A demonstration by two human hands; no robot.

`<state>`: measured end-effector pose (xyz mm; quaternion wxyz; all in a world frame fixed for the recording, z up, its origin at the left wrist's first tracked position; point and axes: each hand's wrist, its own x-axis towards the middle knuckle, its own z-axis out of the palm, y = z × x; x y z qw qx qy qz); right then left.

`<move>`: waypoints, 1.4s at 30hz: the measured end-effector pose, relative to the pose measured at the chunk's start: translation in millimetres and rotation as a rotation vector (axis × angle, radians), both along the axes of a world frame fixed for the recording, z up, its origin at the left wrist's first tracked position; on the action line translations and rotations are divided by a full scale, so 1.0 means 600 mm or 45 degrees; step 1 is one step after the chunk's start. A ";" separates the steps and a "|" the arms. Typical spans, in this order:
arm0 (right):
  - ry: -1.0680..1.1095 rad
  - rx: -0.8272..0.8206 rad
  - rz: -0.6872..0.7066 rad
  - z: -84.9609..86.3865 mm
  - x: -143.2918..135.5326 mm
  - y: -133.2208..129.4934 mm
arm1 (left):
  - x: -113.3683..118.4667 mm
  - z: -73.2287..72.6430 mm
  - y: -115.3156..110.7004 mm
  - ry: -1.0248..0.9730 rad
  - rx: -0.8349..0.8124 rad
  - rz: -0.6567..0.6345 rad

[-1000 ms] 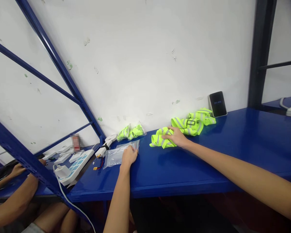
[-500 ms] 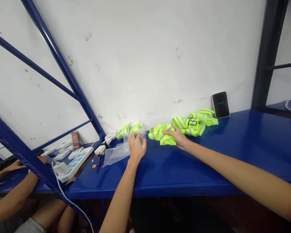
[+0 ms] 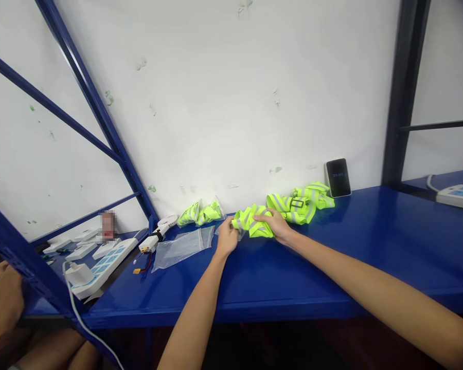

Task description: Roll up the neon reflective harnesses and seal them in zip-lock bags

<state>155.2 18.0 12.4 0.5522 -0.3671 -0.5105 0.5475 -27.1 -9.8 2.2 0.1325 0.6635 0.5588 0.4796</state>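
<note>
A crumpled yellow-green reflective strap point(image 3: 259, 226) is gripped by my right hand point(image 3: 275, 224). My left hand point(image 3: 227, 237) is closed at the left end of that strap, with part of a clear plastic bag showing beside its fingers. Flat clear zip bags point(image 3: 181, 249) lie to the left of this hand. Behind them, against the wall, are two filled bags point(image 3: 200, 213) with yellow-green straps inside. Two more loose straps point(image 3: 303, 209) lie bunched beyond my right hand.
A black-screened device point(image 3: 338, 178) leans on the wall. On the left are a small white fan point(image 3: 167, 222), a white device with wires point(image 3: 151, 242), a power strip point(image 3: 106, 267) and a blue post. Another person's arm point(image 3: 3, 303) rests at far left.
My left hand has moved right, away from the filled bags, to the strap in my right hand. The flat bags lie uncovered. The whole view has shifted slightly.
</note>
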 end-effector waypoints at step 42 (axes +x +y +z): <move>-0.464 0.335 -0.267 0.016 0.023 0.018 | -0.005 0.005 -0.033 0.856 0.197 -0.187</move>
